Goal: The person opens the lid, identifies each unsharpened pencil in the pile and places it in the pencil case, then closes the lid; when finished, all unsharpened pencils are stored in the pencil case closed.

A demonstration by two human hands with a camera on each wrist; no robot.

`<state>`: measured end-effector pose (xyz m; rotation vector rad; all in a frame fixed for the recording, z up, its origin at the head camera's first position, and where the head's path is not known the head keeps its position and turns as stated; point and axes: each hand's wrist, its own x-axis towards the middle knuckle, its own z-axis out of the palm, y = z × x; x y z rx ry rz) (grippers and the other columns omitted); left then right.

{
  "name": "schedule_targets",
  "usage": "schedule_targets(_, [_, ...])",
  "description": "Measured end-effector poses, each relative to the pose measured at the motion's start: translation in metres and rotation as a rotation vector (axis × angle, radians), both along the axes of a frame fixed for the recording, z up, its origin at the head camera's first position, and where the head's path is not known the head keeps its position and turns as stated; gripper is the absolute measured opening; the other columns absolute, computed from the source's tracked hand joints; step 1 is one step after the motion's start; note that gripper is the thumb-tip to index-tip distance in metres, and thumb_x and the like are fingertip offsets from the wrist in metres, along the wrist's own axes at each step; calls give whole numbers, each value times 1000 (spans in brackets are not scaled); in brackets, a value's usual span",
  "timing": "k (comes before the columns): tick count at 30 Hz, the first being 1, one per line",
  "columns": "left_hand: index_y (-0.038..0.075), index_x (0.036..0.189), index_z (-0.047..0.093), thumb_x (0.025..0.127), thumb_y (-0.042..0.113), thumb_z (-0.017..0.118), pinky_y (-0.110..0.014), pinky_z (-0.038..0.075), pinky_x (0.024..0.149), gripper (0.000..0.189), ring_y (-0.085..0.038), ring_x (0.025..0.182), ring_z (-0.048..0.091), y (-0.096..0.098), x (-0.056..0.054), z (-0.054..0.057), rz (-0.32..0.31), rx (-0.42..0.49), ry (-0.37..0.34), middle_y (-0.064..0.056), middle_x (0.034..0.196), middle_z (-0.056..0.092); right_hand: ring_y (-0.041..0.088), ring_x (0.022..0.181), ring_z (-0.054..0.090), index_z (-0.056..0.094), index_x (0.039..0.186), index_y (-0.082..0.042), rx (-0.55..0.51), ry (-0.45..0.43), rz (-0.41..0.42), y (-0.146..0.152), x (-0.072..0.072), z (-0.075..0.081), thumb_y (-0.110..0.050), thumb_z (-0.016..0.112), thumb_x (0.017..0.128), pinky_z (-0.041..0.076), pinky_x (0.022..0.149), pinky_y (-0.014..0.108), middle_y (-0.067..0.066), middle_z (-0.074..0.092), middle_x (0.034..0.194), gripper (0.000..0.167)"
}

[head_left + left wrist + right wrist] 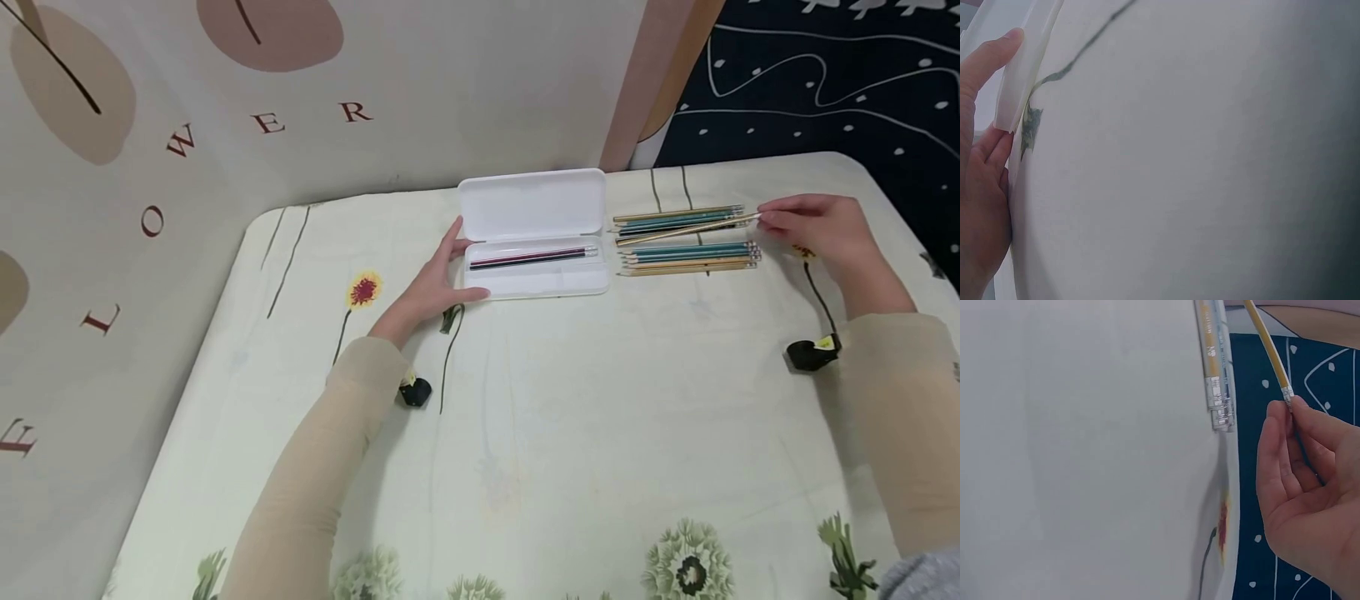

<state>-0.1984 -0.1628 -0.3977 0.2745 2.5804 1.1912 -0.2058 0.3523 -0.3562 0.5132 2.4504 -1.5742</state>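
Observation:
A white pencil case (540, 283) lies with its lid (532, 204) raised at the back. Several dark and red pencils (528, 260) rest inside its tray. My left hand (431, 287) grips the case's left end; in the left wrist view the thumb (1013, 40) is on top and fingers show beneath the edge. At the right, my right hand (821, 229) pinches a yellow pencil (1269, 347) by its eraser end, between thumb and fingertips. That pencil slants over a group of dark, teal and yellow pencils (660, 223).
Nearer me lies a second group of teal and yellow pencils (690, 258), to the right of the case. The flower-patterned cloth (570, 417) covers the surface. A pale printed panel (420, 92) rises behind, with dark patterned fabric (817, 92) at the far right.

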Motion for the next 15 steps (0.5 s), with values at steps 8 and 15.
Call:
schedule_targets(8, [41,158,-7,81,37,83,-52,10,127,118,-18,152,26,-1,-1,-1,0,2,0,1,160,34,-8,71,68,79,93,-29,-204,47,-80,-3,0,10,-25,75,87,53,64,8,-22,71,76,8])
schedule_targets(15, [39,159,-7,81,37,83,-50,10,127,118,-19,152,27,-1,-2,-1,-6,14,1,0,160,34,-3,70,71,79,92,-22,-335,90,-115,-5,0,15,-21,78,81,55,64,10,-16,74,77,11])
